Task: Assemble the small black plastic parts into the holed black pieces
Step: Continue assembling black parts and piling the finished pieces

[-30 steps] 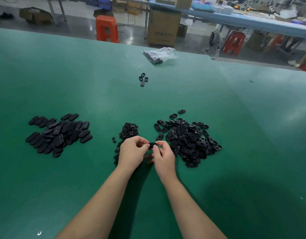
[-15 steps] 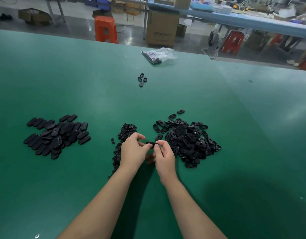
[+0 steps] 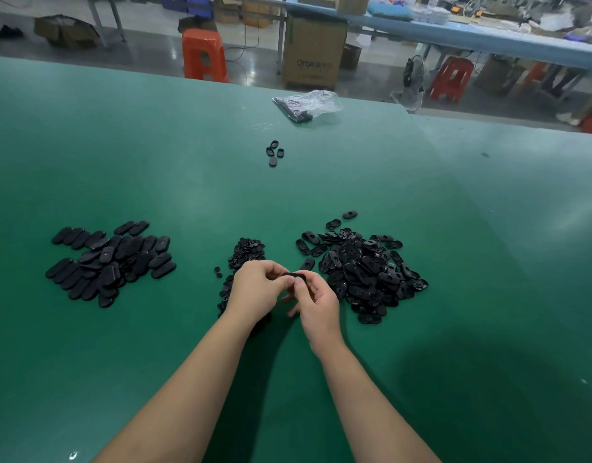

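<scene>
Piece in hand: we hold one holed black piece between both hands, lifted just above the green table, in front of the two middle heaps.
Left hand: our left hand has its fingers curled round the left end of the piece, pinching it.
Right hand: our right hand pinches the right end with thumb and forefinger; whether a small insert sits under the fingers we cannot tell.
Supply: the heap of holed pieces lies just right of the hands, the heap of small parts just behind the left hand, and the finished pile is well apart to the left.
Handling: we judge the piece light, stiff and smooth, so it may slip or flick away when pressed; it is best held by its rounded ends, leaving the hole free, with the press coming straight down.
Change: against the frame half a second back, our grip is the same; the hands have barely shifted and the heaps lie as before.
</scene>
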The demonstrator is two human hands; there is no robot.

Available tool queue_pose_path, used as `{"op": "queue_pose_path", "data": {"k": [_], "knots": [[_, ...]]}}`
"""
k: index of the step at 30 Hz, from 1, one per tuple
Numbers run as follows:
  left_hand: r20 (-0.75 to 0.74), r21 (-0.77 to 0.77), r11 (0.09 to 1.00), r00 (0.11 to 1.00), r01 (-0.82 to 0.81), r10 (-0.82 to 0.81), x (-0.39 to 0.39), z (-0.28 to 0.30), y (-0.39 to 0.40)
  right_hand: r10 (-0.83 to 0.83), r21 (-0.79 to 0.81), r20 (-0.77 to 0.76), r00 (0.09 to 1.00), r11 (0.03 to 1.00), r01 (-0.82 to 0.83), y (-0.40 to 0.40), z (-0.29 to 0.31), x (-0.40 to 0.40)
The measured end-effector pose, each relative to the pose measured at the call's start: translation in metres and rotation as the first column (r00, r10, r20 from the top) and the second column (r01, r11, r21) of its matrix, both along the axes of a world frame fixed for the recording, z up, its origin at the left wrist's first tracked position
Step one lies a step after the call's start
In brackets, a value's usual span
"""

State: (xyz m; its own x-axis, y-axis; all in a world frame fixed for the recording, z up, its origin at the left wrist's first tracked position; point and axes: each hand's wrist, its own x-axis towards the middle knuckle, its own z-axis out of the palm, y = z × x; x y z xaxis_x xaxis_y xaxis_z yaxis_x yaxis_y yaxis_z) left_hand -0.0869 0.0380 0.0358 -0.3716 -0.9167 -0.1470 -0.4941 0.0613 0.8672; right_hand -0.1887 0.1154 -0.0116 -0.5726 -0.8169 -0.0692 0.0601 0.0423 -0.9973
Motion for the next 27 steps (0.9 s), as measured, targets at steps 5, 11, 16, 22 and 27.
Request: {"op": "queue_pose_path", "data": {"k": [5,11,16,22,27], "knots": [[0.045,-0.004,1.0,0.999,0.012,-0.012,0.0025,-0.0041,0.0022,0.01,0.022,-0.02,1.0,1.0,-0.009,-0.0009,-0.0021,-0.0018],[0.07,-0.008,1.0,0.997,-0.03,0.03,0.0016,-0.0052,0.0052,0.016,0.014,-0.046,0.999,1.0,-0.016,0.0,-0.0034,-0.0029],[0.076,-0.033,0.999,0.996,-0.038,0.04,0.0021,-0.0067,0.0064,0.02,0.006,-0.039,0.999,1.0,-0.02,0.0,-0.0034,-0.0027],[0.064,-0.038,0.998,0.996,-0.057,0.06,0.0016,-0.0091,0.0091,0.008,-0.003,-0.044,0.999,1.0,-0.008,0.0001,-0.0033,-0.0028],[0.039,-0.045,0.999,0.999,-0.023,0.025,-0.002,-0.0094,0.0094,-0.01,-0.016,-0.037,0.999,1.0,0.009,0.001,-0.0036,-0.0037]]}}
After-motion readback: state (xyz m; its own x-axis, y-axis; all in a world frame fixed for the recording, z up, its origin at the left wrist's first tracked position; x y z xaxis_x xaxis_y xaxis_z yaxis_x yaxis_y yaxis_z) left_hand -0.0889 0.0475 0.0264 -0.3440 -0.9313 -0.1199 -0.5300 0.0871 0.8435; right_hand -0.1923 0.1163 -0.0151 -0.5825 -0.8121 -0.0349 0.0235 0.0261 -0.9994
